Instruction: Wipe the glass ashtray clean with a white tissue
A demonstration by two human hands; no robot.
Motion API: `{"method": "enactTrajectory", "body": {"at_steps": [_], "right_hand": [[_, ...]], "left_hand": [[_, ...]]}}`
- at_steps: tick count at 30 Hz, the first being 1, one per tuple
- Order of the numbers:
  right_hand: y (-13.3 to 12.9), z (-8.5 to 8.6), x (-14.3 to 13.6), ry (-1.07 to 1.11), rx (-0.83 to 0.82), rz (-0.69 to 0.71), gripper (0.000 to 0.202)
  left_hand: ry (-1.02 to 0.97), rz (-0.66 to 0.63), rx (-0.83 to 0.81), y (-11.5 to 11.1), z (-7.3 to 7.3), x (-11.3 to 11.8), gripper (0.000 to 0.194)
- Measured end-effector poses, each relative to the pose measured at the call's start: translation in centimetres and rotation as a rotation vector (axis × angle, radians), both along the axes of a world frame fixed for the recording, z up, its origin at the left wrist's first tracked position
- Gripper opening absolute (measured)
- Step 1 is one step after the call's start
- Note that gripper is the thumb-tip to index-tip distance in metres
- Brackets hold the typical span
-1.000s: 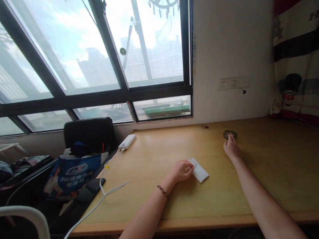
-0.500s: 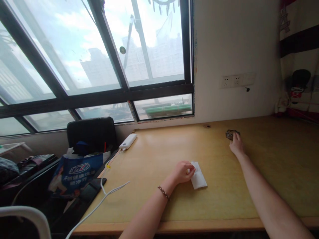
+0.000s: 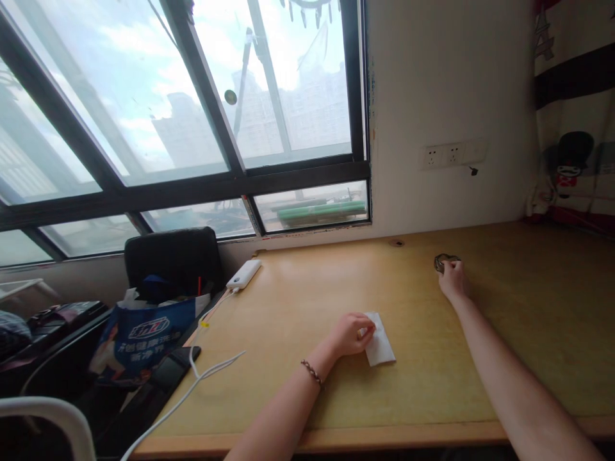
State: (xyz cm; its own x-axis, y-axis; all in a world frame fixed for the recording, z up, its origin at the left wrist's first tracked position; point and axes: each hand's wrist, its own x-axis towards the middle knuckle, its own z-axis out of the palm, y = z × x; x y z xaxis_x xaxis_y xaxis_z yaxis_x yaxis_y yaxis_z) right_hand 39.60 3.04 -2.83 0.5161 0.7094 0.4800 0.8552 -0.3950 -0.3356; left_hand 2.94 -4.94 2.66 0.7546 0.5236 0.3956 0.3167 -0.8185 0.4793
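My left hand (image 3: 353, 333) is closed in a pinch over the left edge of a white folded tissue (image 3: 382, 346) lying on the table. A small whitish patch shows between thumb and fingers; I cannot make out what it is. A braided bracelet circles that wrist. Farther off on the right, my right hand (image 3: 451, 278) has its fingers closed on the right side of a small dark, shiny, ring-like object (image 3: 439, 262). The fingers cover part of it, and it appears to rest on the tabletop.
The yellowish table (image 3: 307, 390) has a wooden front edge. A white power bank (image 3: 244, 274) with a white cable (image 3: 214, 370) lies along its left side. Beyond that edge are a blue bag (image 3: 148, 336) and a black chair (image 3: 173, 259). Wall sockets (image 3: 442, 155) are behind.
My right fingers, stretched over the dark object before, are now bent and closed at its right side. The left hand and tissue stay in place; the whole view has shifted slightly.
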Motion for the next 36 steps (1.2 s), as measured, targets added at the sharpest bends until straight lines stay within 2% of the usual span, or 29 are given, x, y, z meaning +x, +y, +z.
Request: {"method": "enactTrajectory", "body": {"at_steps": [17, 26, 31, 36], "right_hand": [[-1.5, 1.7, -2.3, 0.080, -0.071, -0.066, 0.027], [-1.9, 2.6, -4.4, 0.033, -0.031, 0.004, 0.025], [-2.4, 3.9, -7.3, -0.040, -0.017, 0.113, 0.024], [-3.9, 5.3, -13.9, -0.124, 0.071, 0.361, 0.019]], "left_hand": [[0.000, 0.181, 0.137, 0.5, -0.3, 0.2, 0.020], [-0.009, 0.215, 0.152, 0.9, -0.5, 0.1, 0.020], [-0.031, 0.243, 0.148, 0.9, -0.5, 0.0, 0.020], [-0.122, 0.287, 0.188, 0.6, 0.2, 0.1, 0.030]]}}
